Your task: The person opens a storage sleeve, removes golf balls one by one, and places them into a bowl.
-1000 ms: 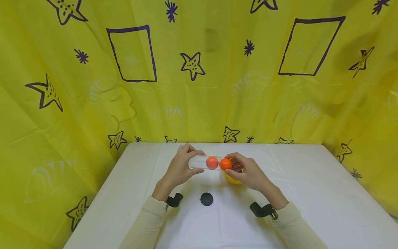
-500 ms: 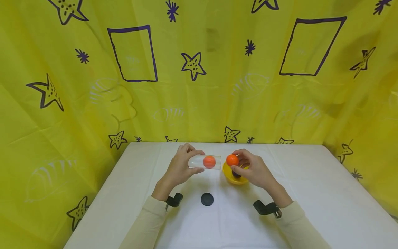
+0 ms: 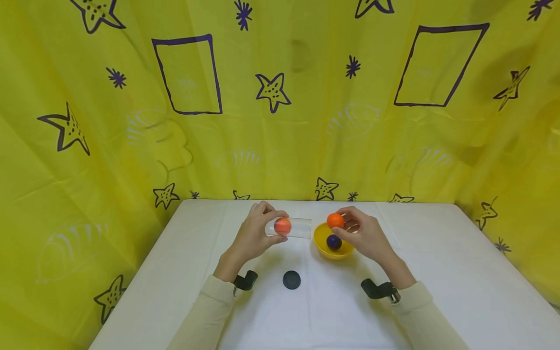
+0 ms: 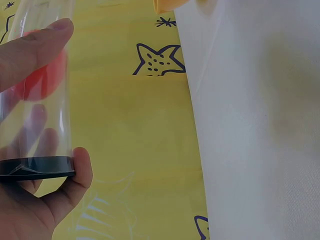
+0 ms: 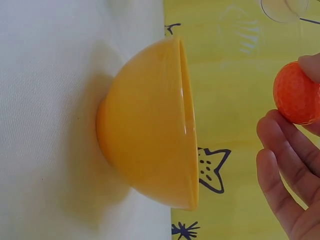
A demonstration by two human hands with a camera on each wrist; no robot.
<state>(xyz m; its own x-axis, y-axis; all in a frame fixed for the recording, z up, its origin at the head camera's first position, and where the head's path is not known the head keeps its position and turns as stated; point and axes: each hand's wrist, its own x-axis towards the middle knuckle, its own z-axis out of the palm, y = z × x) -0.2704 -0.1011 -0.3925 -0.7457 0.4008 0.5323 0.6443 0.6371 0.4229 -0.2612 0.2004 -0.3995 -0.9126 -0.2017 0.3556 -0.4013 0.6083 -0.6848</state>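
Note:
My left hand (image 3: 251, 233) grips a clear plastic tube (image 3: 302, 228) that lies sideways above the table, its rim pointing right. Inside the tube, near my left fingers, sits a red-orange ball (image 3: 282, 226). The left wrist view shows a black cap (image 4: 37, 168) on the tube's hand-side end. My right hand (image 3: 365, 236) pinches an orange dimpled golf ball (image 5: 295, 95) between thumb and fingers, above a yellow bowl (image 3: 321, 239). A dark purple ball (image 3: 334, 242) lies in that bowl; the right wrist view hides it behind the bowl's wall.
A round black lid (image 3: 291, 280) lies flat on the white table (image 3: 297, 321), nearer to me than the tube and bowl. Behind the table hangs a yellow curtain (image 3: 271, 136) with drawn stars. Both wrists carry black camera mounts (image 3: 377, 289).
My right hand has drawn the golf ball away from the tube's rim, to the right and over the bowl. The ball in the tube has slid left. The purple ball has come into clear sight.

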